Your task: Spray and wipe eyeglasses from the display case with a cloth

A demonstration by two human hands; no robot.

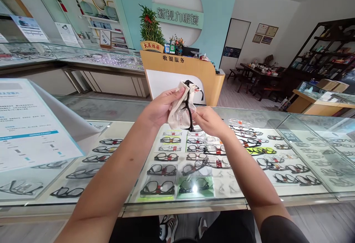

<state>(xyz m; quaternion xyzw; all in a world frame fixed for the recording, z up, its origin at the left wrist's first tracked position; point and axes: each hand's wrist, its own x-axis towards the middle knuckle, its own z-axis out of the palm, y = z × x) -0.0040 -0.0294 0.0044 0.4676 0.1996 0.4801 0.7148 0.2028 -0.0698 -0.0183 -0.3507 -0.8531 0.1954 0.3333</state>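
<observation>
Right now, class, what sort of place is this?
Most likely an optician's shop: a clear glass display case holds rows of dark-rimmed spectacles, a light-wood counter is lettered for cashier service, and the grey-lettered wall sign includes "glasses".

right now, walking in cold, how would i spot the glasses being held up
Find the wooden counter, then the glass case nearer you. Above the case, between the left grip and right grip, are black glasses against a pale cloth. Unlike the pairs lying under glass, these are held in the air.
</observation>
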